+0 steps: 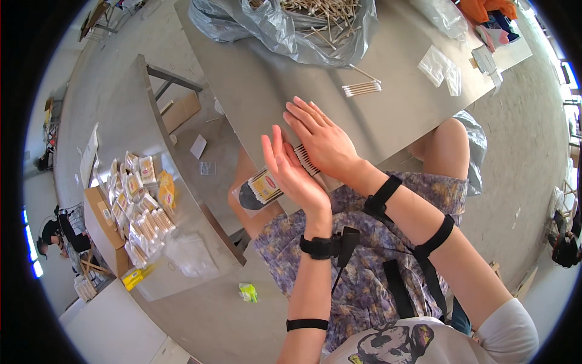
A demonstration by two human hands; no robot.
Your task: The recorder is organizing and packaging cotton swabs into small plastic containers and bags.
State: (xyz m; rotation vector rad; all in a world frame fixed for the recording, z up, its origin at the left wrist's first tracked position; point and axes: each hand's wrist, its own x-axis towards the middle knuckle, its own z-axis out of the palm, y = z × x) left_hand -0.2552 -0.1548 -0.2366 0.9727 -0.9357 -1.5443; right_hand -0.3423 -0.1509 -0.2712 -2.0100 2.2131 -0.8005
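Note:
A row of cotton swabs [307, 160] is pressed between my two hands at the near edge of the metal table; its dark-gapped tips show, the rest is covered. My left hand [298, 183] stands on edge with its fingers straight, the palm turned toward the swabs. Flat over their other side lies my right hand [326, 145], fingers stretched out together. Just left of my left hand, a swab pack with a yellow label [265, 185] sits on a dark oval patch at the table's corner. Farther off, several loose swabs [362, 89] lie side by side, one angled across them.
A grey plastic bag [285, 42] full of loose swabs stands at the far side of the table [242, 79]. Clear plastic bags [440, 70] lie at the right. On a second table at left are heaped packed swabs [142, 206], a cardboard box [104, 227] and clear bags.

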